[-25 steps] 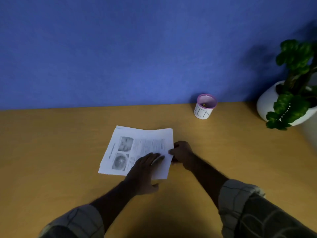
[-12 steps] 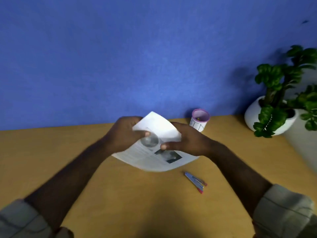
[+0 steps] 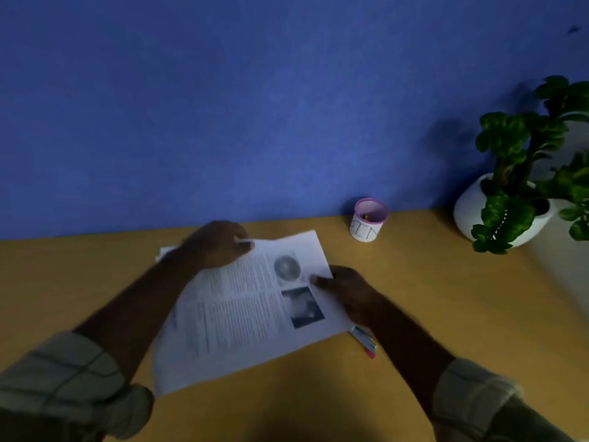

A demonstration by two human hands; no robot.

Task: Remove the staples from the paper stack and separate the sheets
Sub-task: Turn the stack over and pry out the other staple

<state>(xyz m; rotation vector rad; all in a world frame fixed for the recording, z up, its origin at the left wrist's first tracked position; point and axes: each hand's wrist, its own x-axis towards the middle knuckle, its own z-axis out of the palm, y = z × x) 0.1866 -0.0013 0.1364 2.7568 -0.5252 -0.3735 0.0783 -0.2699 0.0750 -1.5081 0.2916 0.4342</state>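
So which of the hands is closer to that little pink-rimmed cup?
The right hand. It grips the paper's edge just below and left of the cup; the left hand pinches the far edge, further left.

Paper stack (image 3: pixel 242 314) is off the flat spot it had 1.0 s ago, when the left hand (image 3: pixel 216 245) pressed it down and the right hand (image 3: pixel 347 290) worked at its right edge. At 0.5 s ago both hands held it up, bowed, in front of the wall. Now it's lower and spread out over the table (image 3: pixel 446 298), printed side up, photos toward the right. Left hand now pinches the far top edge; right hand pinches the right edge by the photos. Staple remover (image 3: pixel 365 341), unseen 1.0 s ago, lies on the table partly under the right forearm, touching the stack's near right corner. A second white sheet edge (image 3: pixel 165 252) shows behind the left wrist.
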